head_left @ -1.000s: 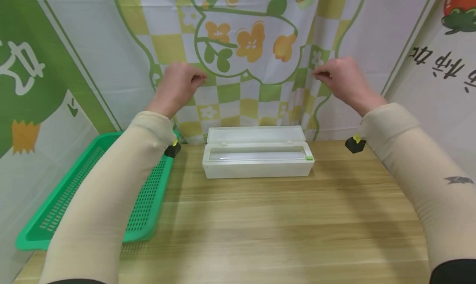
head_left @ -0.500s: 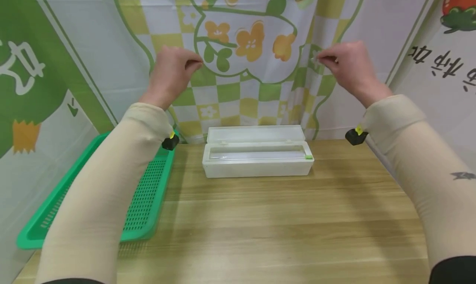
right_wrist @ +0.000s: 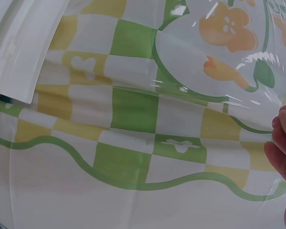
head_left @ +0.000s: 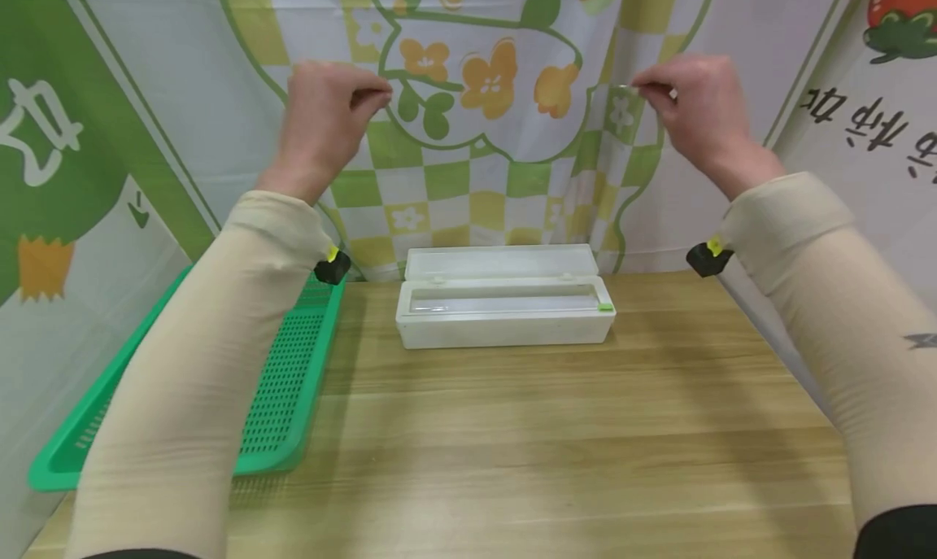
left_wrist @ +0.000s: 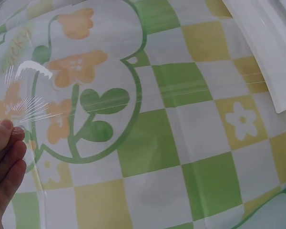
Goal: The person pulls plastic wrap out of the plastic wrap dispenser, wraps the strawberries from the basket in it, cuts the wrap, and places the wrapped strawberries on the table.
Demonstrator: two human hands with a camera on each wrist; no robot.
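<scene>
A white cling film dispenser (head_left: 505, 331) stands on the table with its lid (head_left: 501, 263) tipped back and a pale roll (head_left: 505, 304) inside. High above it, my left hand (head_left: 322, 128) pinches one corner of a clear sheet of cling film (left_wrist: 35, 107) between thumb and fingers. My right hand (head_left: 706, 120) pinches the other corner at about the same height. Between the hands the film is stretched, with creases fanning from each grip in the wrist views. In the head view it is almost invisible against the curtain. The dispenser's white edge (left_wrist: 269, 47) shows in the left wrist view.
A green perforated basket (head_left: 293, 388) sits on the left, partly behind my left forearm. The wooden table (head_left: 512, 437) spreads in front of the dispenser. A patterned curtain (head_left: 454, 181) hangs close behind it. A small green piece (head_left: 604, 307) is at the dispenser's right end.
Both hands have risen well above the dispenser and moved slightly apart, still pinching the film. The dispenser and basket have stayed in place.
</scene>
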